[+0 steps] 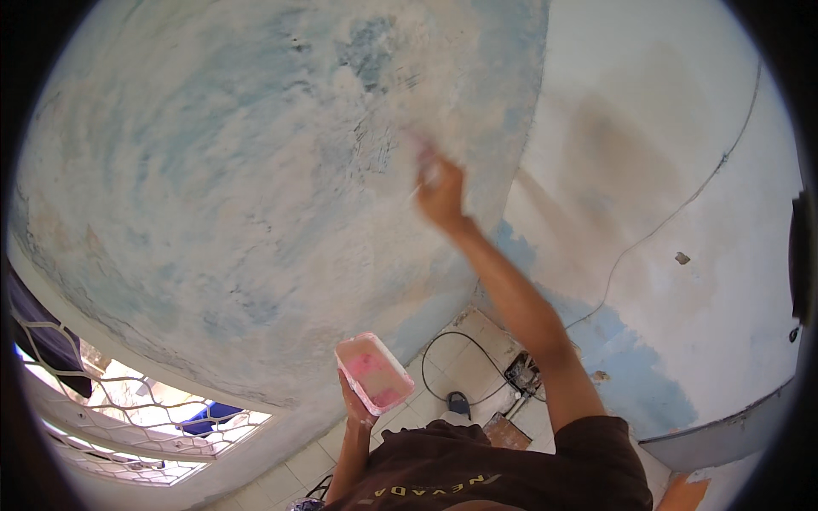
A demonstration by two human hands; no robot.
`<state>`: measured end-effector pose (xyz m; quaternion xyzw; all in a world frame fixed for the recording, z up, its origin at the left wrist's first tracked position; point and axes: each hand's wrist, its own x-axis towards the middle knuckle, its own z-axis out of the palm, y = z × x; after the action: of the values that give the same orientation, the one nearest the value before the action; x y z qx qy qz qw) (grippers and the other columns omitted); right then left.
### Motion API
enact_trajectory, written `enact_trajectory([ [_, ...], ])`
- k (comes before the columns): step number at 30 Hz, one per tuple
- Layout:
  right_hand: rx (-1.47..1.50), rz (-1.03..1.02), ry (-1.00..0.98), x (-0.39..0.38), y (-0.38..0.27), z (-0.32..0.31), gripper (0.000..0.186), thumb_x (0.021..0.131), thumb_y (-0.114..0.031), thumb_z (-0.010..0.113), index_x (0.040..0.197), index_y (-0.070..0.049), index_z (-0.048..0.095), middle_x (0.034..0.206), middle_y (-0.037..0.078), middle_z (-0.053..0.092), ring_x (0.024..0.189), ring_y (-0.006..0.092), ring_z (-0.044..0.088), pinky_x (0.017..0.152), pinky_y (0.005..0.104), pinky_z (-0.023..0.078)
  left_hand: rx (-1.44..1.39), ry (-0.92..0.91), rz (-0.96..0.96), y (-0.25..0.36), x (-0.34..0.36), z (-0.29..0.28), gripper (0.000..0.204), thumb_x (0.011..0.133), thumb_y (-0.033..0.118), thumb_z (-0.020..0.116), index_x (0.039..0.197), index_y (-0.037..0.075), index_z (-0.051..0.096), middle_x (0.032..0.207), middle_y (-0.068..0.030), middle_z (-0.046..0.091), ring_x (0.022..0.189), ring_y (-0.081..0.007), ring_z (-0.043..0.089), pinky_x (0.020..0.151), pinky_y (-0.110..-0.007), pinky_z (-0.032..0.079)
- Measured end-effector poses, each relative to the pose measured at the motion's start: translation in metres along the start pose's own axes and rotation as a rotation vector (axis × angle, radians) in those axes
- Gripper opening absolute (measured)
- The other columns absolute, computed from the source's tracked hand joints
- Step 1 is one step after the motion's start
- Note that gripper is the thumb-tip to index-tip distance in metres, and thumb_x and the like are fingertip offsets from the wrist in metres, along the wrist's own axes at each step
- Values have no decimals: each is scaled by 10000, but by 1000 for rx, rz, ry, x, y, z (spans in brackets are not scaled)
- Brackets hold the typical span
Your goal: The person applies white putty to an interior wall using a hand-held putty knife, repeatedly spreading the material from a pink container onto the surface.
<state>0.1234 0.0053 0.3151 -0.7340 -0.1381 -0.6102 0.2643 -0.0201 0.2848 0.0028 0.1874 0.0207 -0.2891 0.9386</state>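
My left hand (357, 400) holds a shallow rectangular plastic tub (407, 385) at waist height, its fingers wrapped under and around the near side. The tub is pale with pink smears inside, and its open top faces up. My right arm reaches up to the patchy wall (256, 170), where my right hand (441, 198) is closed around a small handheld thing (423, 153). Motion blurs that thing; only a pinkish, pale shape shows at the wall's surface. Whether it touches the wall I cannot tell. Rough, cracked patches (372, 140) lie just left of it.
A second wall (630, 170) meets the first at a corner on the right, with a thin cable (635, 245) running down it. On the tiled floor (324, 460) lie a looped black cable (426, 362) and a dark device (521, 373). A grilled window (128, 409) is at lower left.
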Motion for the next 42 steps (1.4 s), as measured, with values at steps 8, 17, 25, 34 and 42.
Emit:
enact_trajectory([
  [8, -82, 412, 233, 121, 70, -24, 424, 915, -40, 578, 1336, 7, 597, 1177, 271, 684, 1106, 418, 657, 947, 399, 495, -57, 31, 16, 20, -39, -6, 684, 968, 688, 465, 1426, 180, 480, 1290, -78, 602, 1164, -342, 621, 952, -614, 540],
  [17, 3, -7, -78, -16, -88, 65, 428, 793, 87, 586, 1208, 14, 656, 919, 250, 697, 853, 450, 671, 739, 448, 540, -44, 8, -24, 29, -42, 7, 670, 983, 675, 450, 1409, 161, 495, 1261, -68, 614, 1148, -310, 634, 935, -565, 565],
  [25, -121, 363, 39, 44, -25, -18, 302, 960, -19, 574, 1245, 68, 623, 880, 268, 716, 830, 338, 740, 733, 366, 529, -22, 30, 36, 32, -40, 17, 648, 995, 662, 444, 1427, 180, 480, 1285, -51, 597, 1147, -291, 627, 927, -547, 571],
  [34, -209, 145, 111, 11, -8, 50, 673, 806, 79, 596, 1448, -116, 549, 1102, 223, 703, 974, 412, 666, 859, 455, 518, 13, 50, 131, 33, -50, -18, 740, 965, 702, 462, 1522, 221, 391, 1433, -29, 514, 1307, -289, 515, 1046, -552, 486],
  [42, 232, -17, -280, -134, -103, 55, 620, 723, 177, 492, 1301, -4, 625, 1303, 219, 657, 1205, 366, 645, 1006, 382, 529, -36, 105, 90, 27, -41, 5, 616, 1003, 643, 444, 1407, 180, 499, 1244, -47, 611, 1104, -275, 641, 918, -539, 577],
])
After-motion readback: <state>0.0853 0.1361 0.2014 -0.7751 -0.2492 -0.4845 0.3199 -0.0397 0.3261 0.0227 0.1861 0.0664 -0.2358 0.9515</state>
